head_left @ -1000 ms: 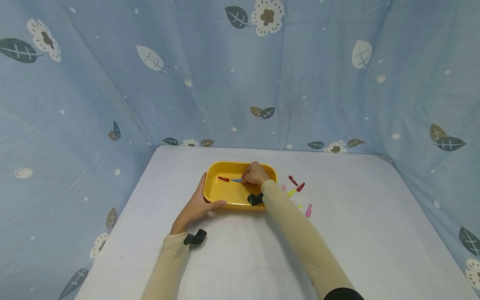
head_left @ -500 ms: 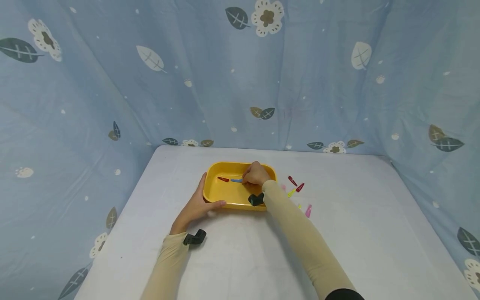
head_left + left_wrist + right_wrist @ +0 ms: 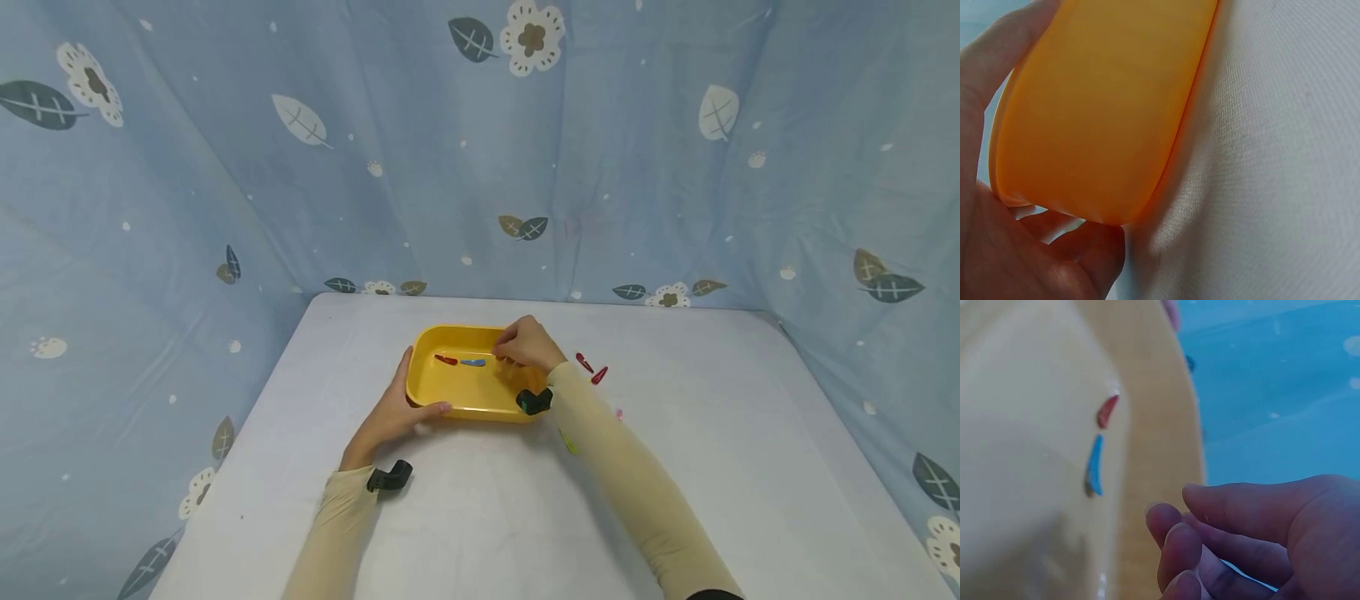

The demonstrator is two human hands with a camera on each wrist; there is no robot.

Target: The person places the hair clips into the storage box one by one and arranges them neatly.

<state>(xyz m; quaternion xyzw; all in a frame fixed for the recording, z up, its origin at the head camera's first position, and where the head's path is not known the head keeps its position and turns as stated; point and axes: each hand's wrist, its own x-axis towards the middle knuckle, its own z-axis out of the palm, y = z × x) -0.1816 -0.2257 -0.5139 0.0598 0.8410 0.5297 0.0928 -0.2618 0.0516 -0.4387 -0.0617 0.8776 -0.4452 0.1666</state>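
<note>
- White table (image 3: 465, 508): bears everything below but the curtain.
- Yellow-green hair clip (image 3: 567, 442): on the table, off the tray's near right corner.
- Left hand (image 3: 392, 417): grips the tray's left end, thumb along its near edge.
- Pink hair clip (image 3: 619, 414): right of the tray, partly behind the right sleeve (image 3: 622, 458).
- Yellow tray (image 3: 457, 390): long edges running left to right.
- Blue hair clip (image 3: 473, 362): in the tray, just left of the right fingertips, the nearer hand; long axis along the far edge.
- Red hair clip (image 3: 446, 360): in the tray, almost end to end with the blue.
- Two dark red hair clips (image 3: 599, 376): beyond the tray's right edge.
- Right hand (image 3: 525, 343): above the tray's far right corner, fingers loosely bent, nothing visible held.
- Blue curtain (image 3: 637, 167): behind the far table edge.
</note>
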